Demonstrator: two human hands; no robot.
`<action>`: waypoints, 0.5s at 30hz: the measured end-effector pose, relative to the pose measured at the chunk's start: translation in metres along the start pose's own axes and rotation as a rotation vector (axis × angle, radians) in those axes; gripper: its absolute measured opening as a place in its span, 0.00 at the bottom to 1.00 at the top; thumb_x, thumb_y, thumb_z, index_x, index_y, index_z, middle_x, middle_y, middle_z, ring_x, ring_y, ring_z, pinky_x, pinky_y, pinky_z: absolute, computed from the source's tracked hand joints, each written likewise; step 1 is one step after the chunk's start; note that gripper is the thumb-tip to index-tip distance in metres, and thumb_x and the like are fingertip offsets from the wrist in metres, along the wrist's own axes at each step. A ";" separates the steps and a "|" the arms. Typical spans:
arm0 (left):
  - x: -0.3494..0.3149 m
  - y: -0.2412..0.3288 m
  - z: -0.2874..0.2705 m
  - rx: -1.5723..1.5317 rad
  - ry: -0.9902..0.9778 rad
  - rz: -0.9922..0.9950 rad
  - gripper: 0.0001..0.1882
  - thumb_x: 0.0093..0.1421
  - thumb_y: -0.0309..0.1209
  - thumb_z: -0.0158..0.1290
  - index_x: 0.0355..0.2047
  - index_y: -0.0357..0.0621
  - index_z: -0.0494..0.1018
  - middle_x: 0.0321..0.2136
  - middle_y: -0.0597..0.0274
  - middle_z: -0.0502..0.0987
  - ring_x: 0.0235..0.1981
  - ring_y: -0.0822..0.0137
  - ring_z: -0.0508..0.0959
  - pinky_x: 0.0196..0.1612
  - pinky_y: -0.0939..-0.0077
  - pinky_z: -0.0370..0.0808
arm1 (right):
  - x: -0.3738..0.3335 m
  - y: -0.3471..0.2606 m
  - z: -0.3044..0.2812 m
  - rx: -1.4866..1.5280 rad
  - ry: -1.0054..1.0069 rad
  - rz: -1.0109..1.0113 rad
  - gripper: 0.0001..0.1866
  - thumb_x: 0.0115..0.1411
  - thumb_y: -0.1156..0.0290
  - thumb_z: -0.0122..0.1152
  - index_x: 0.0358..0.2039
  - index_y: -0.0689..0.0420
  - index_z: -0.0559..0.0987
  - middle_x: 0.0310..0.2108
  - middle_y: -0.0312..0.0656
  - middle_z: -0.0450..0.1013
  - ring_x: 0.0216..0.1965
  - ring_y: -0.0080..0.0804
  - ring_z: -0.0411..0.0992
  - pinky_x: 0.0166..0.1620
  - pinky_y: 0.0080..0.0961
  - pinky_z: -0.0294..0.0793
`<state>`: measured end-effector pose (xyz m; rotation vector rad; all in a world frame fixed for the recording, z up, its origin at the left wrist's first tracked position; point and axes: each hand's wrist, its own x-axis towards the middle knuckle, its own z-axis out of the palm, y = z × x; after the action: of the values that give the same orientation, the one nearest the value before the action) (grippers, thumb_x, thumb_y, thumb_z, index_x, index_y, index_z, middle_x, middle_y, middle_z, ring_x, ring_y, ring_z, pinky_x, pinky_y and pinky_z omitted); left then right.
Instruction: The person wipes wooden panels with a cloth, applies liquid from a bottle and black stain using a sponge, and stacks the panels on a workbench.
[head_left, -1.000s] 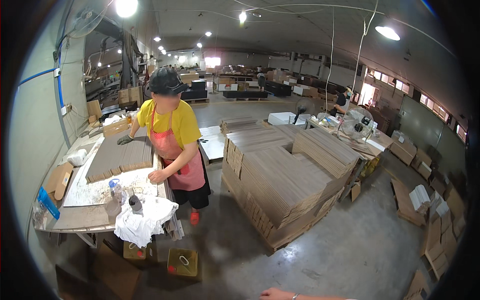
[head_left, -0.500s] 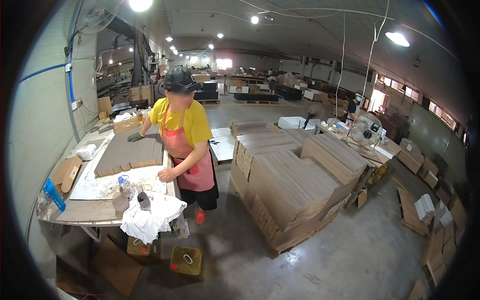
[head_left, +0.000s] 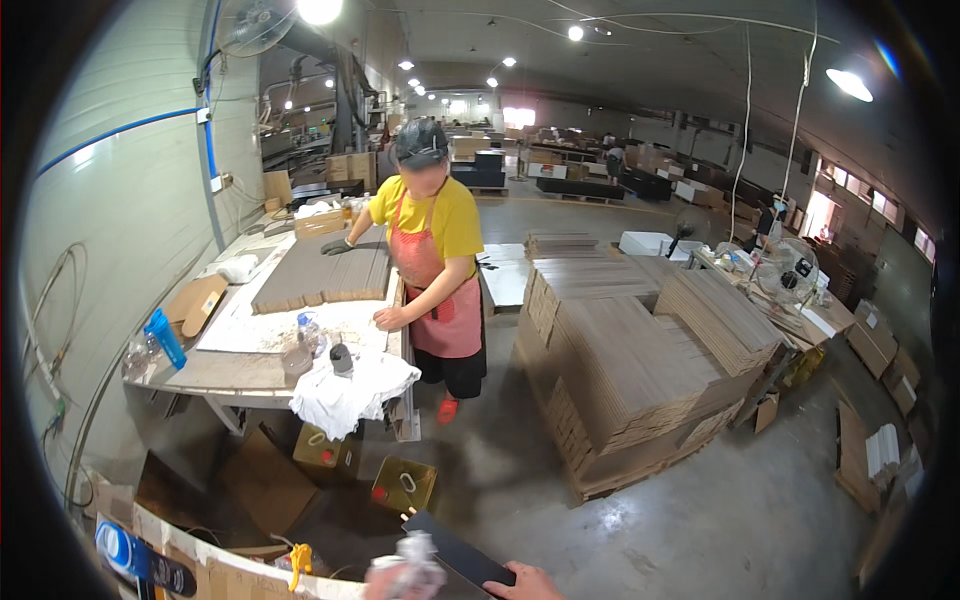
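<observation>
At the lower edge, my right hand [head_left: 528, 584] grips the edge of a narrow dark board [head_left: 462, 556] with its thumb on top. Two small pale pegs stick out from the board's far end. Just left of it, my left hand [head_left: 384, 584] is closed on a crumpled whitish cloth [head_left: 418, 562], smeared by motion, over or against the board. Whether the cloth touches the board I cannot tell. Most of both hands is cut off by the picture's edge.
A bench edge with a yellow tool [head_left: 300, 562] and a blue-and-black object [head_left: 140, 558] lies at lower left. Metal cans [head_left: 404, 486] stand on the floor beyond. A co-worker in a yellow shirt [head_left: 455, 225] leans on a worktable [head_left: 240, 335]. Stacked boards [head_left: 610, 350] fill a pallet.
The view has tilted down and turned left, bringing my hands, the cloth, the dark board and the near bench into sight. The co-worker's head has turned down toward the worktable.
</observation>
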<state>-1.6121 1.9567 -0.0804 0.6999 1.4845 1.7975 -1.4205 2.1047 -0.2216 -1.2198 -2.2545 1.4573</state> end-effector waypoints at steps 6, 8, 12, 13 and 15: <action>-0.026 -0.065 0.009 1.148 -0.228 0.667 0.20 0.58 0.33 0.70 0.52 0.53 0.84 0.51 0.60 0.85 0.59 0.52 0.83 0.70 0.28 0.65 | -0.113 -0.023 0.000 -0.125 -0.021 -0.056 0.29 0.54 0.49 0.80 0.46 0.60 0.85 0.42 0.62 0.84 0.45 0.64 0.83 0.48 0.53 0.83; -0.019 -0.102 -0.029 1.195 -0.131 0.715 0.20 0.58 0.30 0.70 0.52 0.56 0.84 0.50 0.62 0.86 0.57 0.54 0.85 0.69 0.32 0.69 | -0.150 -0.023 0.000 -0.182 -0.002 -0.072 0.32 0.52 0.48 0.82 0.47 0.59 0.84 0.41 0.62 0.84 0.45 0.66 0.83 0.47 0.56 0.84; -0.018 -0.135 -0.124 0.932 0.297 0.469 0.17 0.58 0.19 0.63 0.48 0.41 0.86 0.45 0.44 0.87 0.46 0.39 0.87 0.52 0.56 0.84 | -0.195 -0.003 0.015 -0.195 0.010 -0.111 0.27 0.57 0.50 0.76 0.46 0.59 0.84 0.39 0.57 0.83 0.42 0.59 0.82 0.46 0.51 0.82; -0.021 -0.140 -0.145 0.862 0.442 0.415 0.15 0.60 0.17 0.62 0.48 0.37 0.86 0.43 0.42 0.87 0.44 0.41 0.88 0.52 0.58 0.84 | -0.201 -0.007 0.013 -0.180 0.012 -0.114 0.26 0.59 0.51 0.74 0.47 0.60 0.84 0.39 0.55 0.83 0.41 0.56 0.81 0.45 0.50 0.82; -0.038 -0.124 -0.156 0.499 0.553 0.321 0.13 0.67 0.17 0.59 0.51 0.31 0.84 0.42 0.49 0.87 0.42 0.58 0.87 0.51 0.67 0.82 | -0.212 -0.017 0.004 -0.129 0.025 -0.116 0.23 0.63 0.53 0.69 0.47 0.60 0.84 0.39 0.52 0.82 0.40 0.51 0.80 0.44 0.46 0.81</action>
<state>-1.6875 1.8454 -0.2320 0.7418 2.3541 1.9733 -1.2955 1.9464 -0.1550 -1.1133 -2.3911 1.2665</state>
